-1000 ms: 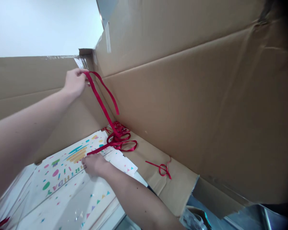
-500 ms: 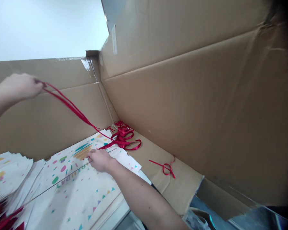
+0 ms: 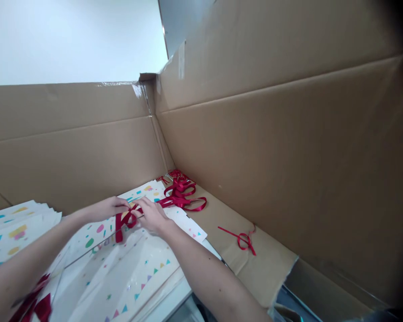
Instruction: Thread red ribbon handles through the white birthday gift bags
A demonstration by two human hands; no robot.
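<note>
Both hands meet over printed white sheets (image 3: 134, 264) with coloured confetti shapes and small triangles. My left hand (image 3: 116, 208) pinches a red ribbon (image 3: 119, 228), which forms a loop and a hanging end. Close beside it on the right, my right hand (image 3: 151, 214) has its fingers closed on the same ribbon. A thin dark line or cord (image 3: 87, 255) runs diagonally across the sheets under the hands. More red ribbon (image 3: 181, 201) lies in loose loops to the right of my right hand.
Tall cardboard walls (image 3: 255, 147) stand behind and to the right. A small red ribbon knot (image 3: 244, 241) lies on a cardboard flap (image 3: 265, 268). Stacked printed sheets (image 3: 20, 232) are at the left, with dark red ribbon (image 3: 36, 304) at the lower left.
My left hand has come down and right from the raised position where it held long red strands, and now meets my right hand. A ribbon loop now shows between them. The view has shifted slightly left.
</note>
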